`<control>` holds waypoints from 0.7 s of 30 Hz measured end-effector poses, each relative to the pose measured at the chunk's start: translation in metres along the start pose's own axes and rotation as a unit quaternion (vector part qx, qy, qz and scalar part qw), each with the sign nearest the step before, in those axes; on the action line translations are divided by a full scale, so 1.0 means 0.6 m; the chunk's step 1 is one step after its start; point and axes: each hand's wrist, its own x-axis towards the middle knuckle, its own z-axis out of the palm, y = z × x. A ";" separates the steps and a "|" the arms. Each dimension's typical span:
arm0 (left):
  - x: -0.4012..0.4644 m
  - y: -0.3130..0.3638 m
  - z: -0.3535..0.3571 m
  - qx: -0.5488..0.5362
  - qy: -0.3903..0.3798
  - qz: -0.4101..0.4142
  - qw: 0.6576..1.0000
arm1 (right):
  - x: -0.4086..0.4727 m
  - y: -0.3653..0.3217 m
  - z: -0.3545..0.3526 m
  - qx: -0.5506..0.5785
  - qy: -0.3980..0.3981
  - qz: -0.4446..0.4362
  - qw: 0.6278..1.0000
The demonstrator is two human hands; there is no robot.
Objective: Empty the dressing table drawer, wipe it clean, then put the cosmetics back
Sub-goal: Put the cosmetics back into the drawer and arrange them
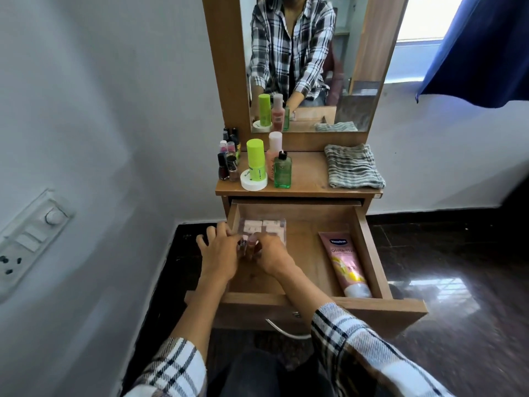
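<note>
Several bottles (pixel 254 164) and a folded cloth (pixel 353 166) sit on the bench (pixel 306 179) above the open drawer (pixel 312 253); inside it, both hands, left (pixel 219 250) and right (pixel 270 253), grasp small bottles (pixel 252 242) beside a clear organizer (pixel 263 226), pink tube (pixel 345 265) at the drawer's right wall

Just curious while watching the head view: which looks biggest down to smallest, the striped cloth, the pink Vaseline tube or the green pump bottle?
1. Striped cloth
2. Pink Vaseline tube, though it lies nearer the camera
3. Green pump bottle
</note>
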 end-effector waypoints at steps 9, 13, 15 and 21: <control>-0.005 0.001 0.010 0.028 0.011 -0.023 0.999 | 0.000 0.011 0.011 -0.092 0.004 -0.018 0.996; -0.005 0.002 0.011 0.044 -0.005 -0.029 0.999 | 0.000 0.009 0.011 -0.103 0.000 -0.012 0.995; -0.004 0.001 0.012 0.042 -0.008 -0.030 0.999 | 0.000 0.007 0.012 -0.108 -0.005 -0.008 0.994; -0.004 0.001 0.010 0.037 -0.026 -0.032 0.998 | 0.001 0.000 0.013 -0.106 -0.001 -0.011 0.994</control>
